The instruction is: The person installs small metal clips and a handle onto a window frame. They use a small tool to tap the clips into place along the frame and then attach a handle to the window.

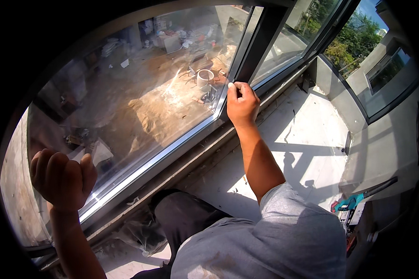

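Observation:
A large glass pane (pixel 139 111) in a dark window frame (pixel 253 51) stands in front of me, with a bright metal strip (pixel 160 151) along its lower edge. My left hand (pixel 64 180) is closed in front of the pane's lower left part, fingers curled and thumb pointing up. What it holds, if anything, is hidden. My right hand (pixel 243 103) is closed at the pane's lower right corner, thumb against the bent fingers, beside the upright of the frame. Anything pinched there is too small to make out.
Under the frame runs a rough sill (pixel 209 144). A crumpled clear plastic bag (pixel 142 232) lies by my dark-trousered leg. On the right, a teal power tool (pixel 351 202) rests near the grey wall (pixel 377 149). Beyond the glass, a white bucket (pixel 205 78) stands among sand and rubble.

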Demonstrator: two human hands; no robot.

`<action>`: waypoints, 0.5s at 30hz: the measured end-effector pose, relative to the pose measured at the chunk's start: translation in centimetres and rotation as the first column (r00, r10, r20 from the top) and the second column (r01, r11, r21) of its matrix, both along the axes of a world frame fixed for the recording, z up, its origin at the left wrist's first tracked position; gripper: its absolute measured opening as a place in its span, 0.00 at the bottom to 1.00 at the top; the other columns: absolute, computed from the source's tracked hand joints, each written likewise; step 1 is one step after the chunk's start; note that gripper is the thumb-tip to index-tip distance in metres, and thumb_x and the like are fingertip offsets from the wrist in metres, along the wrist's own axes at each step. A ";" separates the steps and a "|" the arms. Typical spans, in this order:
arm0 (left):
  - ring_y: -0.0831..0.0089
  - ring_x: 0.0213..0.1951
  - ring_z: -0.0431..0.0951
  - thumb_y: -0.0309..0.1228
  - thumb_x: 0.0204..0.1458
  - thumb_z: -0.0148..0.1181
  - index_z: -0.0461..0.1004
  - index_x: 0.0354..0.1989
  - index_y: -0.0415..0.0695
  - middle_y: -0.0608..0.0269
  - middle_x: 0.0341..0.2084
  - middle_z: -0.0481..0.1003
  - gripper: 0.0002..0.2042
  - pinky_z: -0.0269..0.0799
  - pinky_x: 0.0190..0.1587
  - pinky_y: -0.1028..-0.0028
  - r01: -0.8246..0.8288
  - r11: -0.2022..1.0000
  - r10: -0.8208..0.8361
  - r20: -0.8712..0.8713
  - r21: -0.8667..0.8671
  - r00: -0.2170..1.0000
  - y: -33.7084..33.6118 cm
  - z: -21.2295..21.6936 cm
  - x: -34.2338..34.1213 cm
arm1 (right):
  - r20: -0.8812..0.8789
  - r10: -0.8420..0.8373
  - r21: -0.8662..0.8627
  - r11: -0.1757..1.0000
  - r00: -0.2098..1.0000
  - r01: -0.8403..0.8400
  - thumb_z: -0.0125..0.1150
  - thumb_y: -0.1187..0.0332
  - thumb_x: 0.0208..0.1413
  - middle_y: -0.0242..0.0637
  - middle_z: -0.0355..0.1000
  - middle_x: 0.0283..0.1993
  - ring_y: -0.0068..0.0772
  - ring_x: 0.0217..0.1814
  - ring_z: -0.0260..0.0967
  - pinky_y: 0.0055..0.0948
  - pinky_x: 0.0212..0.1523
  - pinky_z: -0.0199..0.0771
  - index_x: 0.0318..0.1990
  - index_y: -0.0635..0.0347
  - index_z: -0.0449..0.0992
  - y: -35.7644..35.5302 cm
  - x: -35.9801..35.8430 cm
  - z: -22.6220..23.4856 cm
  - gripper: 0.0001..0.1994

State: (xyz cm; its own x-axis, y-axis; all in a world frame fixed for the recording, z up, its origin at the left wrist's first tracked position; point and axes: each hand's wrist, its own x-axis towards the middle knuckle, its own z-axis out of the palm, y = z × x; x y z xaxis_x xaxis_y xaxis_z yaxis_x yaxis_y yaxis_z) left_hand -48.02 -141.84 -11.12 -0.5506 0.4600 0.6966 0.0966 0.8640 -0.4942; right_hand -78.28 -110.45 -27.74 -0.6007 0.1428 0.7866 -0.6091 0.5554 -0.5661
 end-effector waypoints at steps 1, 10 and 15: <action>0.66 0.24 0.65 0.31 0.56 0.63 0.61 0.23 0.49 0.62 0.21 0.60 0.16 0.63 0.31 0.65 -0.001 1.000 0.001 0.004 0.007 1.000 0.0 0.0 0.1 | 0.000 0.004 -0.004 1.000 1.000 -0.004 0.73 0.69 0.53 0.38 0.78 0.27 0.34 0.28 0.76 0.31 0.33 0.76 0.31 0.62 0.78 0.1 0.1 0.2 0.08; 0.66 0.23 0.62 0.27 0.51 0.63 0.58 0.21 0.49 0.63 0.21 0.57 0.17 0.61 0.30 0.64 0.050 0.994 -0.053 0.032 0.098 0.998 0.0 0.2 1.0 | 0.255 0.071 -0.089 0.995 0.964 -0.050 0.80 0.64 0.52 0.25 0.61 0.23 0.17 0.23 0.64 0.24 0.24 0.67 0.29 0.57 0.62 1.8 -0.6 0.6 0.23; 0.68 0.22 0.62 0.26 0.50 0.64 0.59 0.21 0.50 0.64 0.21 0.58 0.17 0.60 0.30 0.65 0.090 0.991 -0.090 -0.001 0.097 0.996 -0.3 0.1 0.9 | 0.319 0.090 -0.201 0.979 0.944 -0.025 0.78 0.63 0.52 0.33 0.61 0.22 0.34 0.25 0.56 0.35 0.30 0.67 0.28 0.61 0.64 0.8 -0.5 0.9 0.22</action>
